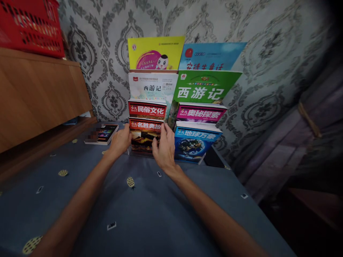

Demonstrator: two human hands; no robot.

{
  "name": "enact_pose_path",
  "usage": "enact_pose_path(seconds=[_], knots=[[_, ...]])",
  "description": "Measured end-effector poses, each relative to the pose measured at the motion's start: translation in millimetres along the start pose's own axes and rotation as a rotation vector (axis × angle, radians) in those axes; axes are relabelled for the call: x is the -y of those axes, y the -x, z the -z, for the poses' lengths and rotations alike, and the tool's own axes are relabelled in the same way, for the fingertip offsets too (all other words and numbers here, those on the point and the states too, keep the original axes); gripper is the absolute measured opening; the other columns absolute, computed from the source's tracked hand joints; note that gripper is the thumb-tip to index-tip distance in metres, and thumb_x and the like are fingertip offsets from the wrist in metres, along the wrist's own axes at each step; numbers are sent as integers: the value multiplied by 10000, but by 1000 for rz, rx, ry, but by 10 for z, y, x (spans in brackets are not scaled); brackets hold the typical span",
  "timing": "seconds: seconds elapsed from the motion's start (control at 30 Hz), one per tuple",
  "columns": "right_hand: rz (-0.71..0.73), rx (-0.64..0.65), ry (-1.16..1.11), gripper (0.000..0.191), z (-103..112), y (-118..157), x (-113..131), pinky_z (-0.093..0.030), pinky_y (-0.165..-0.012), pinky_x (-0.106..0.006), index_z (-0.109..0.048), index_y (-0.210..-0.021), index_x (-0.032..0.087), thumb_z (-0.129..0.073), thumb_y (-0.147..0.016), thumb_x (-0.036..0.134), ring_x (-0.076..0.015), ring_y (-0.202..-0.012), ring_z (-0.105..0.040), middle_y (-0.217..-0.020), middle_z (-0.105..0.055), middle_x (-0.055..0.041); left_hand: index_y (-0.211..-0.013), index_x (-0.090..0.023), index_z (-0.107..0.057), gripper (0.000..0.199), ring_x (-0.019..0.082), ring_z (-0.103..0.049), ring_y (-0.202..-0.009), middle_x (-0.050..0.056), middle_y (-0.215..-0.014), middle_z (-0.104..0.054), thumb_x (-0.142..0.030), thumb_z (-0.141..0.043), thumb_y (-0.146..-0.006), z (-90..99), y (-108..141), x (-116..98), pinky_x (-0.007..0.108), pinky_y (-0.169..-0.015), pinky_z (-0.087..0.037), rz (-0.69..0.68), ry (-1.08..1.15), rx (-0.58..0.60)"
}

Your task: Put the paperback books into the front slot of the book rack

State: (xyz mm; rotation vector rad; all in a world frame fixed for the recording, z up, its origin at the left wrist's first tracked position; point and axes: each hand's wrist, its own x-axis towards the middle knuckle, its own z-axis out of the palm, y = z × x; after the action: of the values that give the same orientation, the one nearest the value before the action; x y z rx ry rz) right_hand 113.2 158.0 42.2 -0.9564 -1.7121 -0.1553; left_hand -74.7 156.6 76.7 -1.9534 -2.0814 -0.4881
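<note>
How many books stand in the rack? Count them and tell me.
8, in two columns. Left, top down: yellow book, white 西游记 book, red 民俗文化 book, red 名胜典故 book. Right: blue book, green 西游记 book, pink 奥秘探索 book, blue 地球万象 book. Others may be hidden behind.

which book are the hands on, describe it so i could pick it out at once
On the blue-grey cloth, a tiered book rack stands against patterned wallpaper. Take the bottom row's left book: red banner over a dark landscape cover, between the left hand and right hand. Its right neighbour shows a blue globe instead.
</note>
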Motion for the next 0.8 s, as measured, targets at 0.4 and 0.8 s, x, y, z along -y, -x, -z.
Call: enact_pose_path(seconds=[0.4,0.8], knots=[[43,197,-206,467,-27,21,-16,-480,-1107,-480,-574,-1367,179,-433,-922,153,-264,-1272,-564,-1339,-587,-156,-1258,-193,-509,299,280,-702,-998,99,-1012,-740,-247,-464,-967,-12,-51,97,345,-844,-499,2,160,-10],[48,199,-227,428,-36,12,-38,-480,-1103,-470,-600,-1323,142,-454,-921,143,-263,-1262,-579,-1336,-586,-177,-1280,-161,-545,376,232,-723,-937,92,-1053,-747,-239,-400,-942,1,-213,726,355,-803,-575,123,353,99]])
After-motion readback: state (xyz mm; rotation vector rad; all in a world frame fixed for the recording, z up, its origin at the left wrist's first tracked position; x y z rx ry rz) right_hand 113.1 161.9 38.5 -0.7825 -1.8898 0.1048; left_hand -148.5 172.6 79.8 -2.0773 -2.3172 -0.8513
